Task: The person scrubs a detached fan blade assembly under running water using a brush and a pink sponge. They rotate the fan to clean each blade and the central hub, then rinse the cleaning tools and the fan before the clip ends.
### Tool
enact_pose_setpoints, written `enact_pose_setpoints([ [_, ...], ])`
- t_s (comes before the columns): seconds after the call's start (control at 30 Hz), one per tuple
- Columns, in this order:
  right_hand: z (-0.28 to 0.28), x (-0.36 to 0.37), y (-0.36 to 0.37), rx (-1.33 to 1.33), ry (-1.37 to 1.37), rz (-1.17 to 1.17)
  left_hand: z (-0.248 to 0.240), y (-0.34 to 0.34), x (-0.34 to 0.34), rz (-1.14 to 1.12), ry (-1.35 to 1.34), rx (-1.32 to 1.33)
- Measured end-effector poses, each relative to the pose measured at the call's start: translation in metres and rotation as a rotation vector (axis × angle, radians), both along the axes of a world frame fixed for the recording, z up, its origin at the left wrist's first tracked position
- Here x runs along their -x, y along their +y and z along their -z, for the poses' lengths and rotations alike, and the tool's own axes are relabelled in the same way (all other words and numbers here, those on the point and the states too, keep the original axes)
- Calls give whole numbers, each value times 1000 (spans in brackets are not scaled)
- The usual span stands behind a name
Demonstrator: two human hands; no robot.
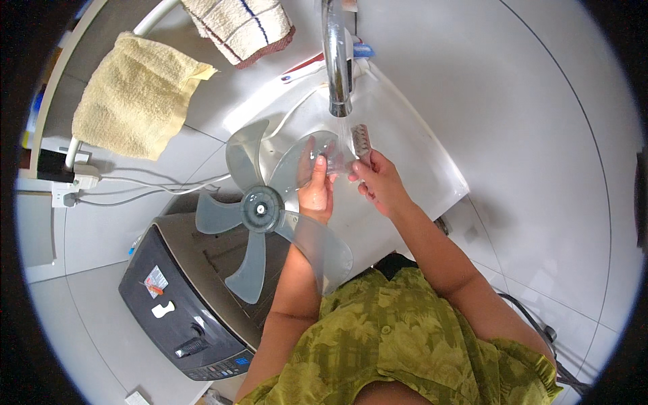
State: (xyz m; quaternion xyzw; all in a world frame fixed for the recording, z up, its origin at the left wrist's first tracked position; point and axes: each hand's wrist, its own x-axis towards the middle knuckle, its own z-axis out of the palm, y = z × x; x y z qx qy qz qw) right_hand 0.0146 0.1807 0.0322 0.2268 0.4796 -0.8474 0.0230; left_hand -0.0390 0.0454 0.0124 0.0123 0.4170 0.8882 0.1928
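A translucent grey-blue fan blade [251,270] with several petals hangs over the sink's left side. My left hand [316,185] is closed on one petal, thumb on top and fingers underneath, seen through the plastic. In my right hand [382,181] is a small scrub brush [361,140], its bristles facing up near the held petal. Water runs from the chrome faucet [336,67] between the brush and the petal's tip. Beneath both hands lies the white sink [412,145].
A dark top-loading appliance [196,297] with a control panel stands at the lower left, partly under the fan blade. A yellow towel [138,94] and a checked towel [239,30] hang on a rail. White cables [155,185] run from a wall socket [64,196].
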Motion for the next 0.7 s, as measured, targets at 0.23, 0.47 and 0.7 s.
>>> enact_pose_setpoints([
  [0.23,-1,-12,6,-95,19,-100,-12,-7,-10,73,48,-52],
  [0.47,6,-28,13,-1250,374,-106,-12,-10,-10,100,-51,-291],
  [0.7,-24,10,8,-1558,134,-170,1,12,-28,120,-70,-193],
])
